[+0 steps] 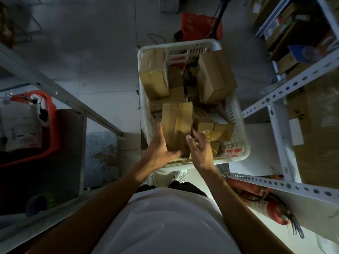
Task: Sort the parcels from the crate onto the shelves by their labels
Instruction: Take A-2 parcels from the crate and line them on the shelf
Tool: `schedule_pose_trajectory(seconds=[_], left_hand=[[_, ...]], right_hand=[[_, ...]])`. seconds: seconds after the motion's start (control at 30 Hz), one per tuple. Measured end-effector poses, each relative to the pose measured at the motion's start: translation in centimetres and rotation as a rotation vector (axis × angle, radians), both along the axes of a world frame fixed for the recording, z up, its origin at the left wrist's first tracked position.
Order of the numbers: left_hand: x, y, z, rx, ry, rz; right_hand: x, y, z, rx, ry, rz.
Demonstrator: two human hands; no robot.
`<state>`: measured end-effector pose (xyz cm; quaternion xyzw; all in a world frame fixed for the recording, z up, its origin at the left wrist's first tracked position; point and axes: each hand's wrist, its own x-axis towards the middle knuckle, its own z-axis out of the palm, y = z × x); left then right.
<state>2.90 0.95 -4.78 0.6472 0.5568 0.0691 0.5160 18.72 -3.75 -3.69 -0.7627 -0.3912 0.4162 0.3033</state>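
A white slatted plastic crate [236, 114] stands on the grey tiled floor [88, 52] in front of the person, filled with brown cardboard parcels. Over its near end, the long taped brown cardboard parcel [177, 125] sits between both hands. The left hand [157, 152] lies along the parcel's left side with its fingers straight up the edge and its thumb tucked under the near end, supporting it. The right hand [200, 148] is at the parcel's right side, fingers loosely curled, thumb touching the near right corner; whether it truly grips the parcel cannot be told.

Deeper in the crate, a tall taped cardboard box [154, 74] leans at the far left, and a large plain cardboard box [214, 77] tilts against the far right. A small cardboard parcel with a white label [213, 126] lies just right of the held one.

White perforated metal shelves [286, 88] holding cartons rise on the right, and a grey metal shelf frame [55, 90] crosses the left side. A red plastic bin [49, 125] with printed paper packets rests under that frame. A red fire extinguisher [271, 204] lies on the floor at lower right, and a red plastic bag [198, 26] sits beyond the crate. The person wears a white shirt [165, 220].
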Motion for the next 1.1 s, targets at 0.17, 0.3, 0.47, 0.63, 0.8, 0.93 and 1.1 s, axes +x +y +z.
schedule_pose_trajectory(seconds=[0.17, 0.3, 0.47, 0.63, 0.8, 0.93, 1.1], left_hand=[[0.8, 0.0, 1.0, 0.150, 0.299, 0.052], [1.3, -0.2, 1.4, 0.213, 0.384, 0.080], [-0.6, 0.0, 0.0, 0.166, 0.172, 0.101], [-2.4, 0.0, 0.7, -0.052, -0.351, 0.373], [-3.3, -1.6, -0.4, -0.296, -0.617, 0.451], [-2.9, -1.5, -1.5, -0.399, -0.556, 0.392], [-1.5, 0.3, -1.6, -0.241, -0.175, 0.206]], right_hand=[[-1.0, -0.1, -0.4, 0.064, 0.151, 0.086], [-1.0, 0.0, -0.6, 0.128, 0.199, 0.142], [-1.1, 0.3, -1.5, 0.108, 0.079, 0.229], [0.1, 0.8, -1.8, 0.008, -0.073, 0.212], [1.4, 0.0, -1.5, -0.103, 0.358, 0.046], [2.2, -0.9, -3.0, -0.109, 0.348, 0.051], [2.0, -1.8, -4.0, -0.098, 0.274, 0.181]])
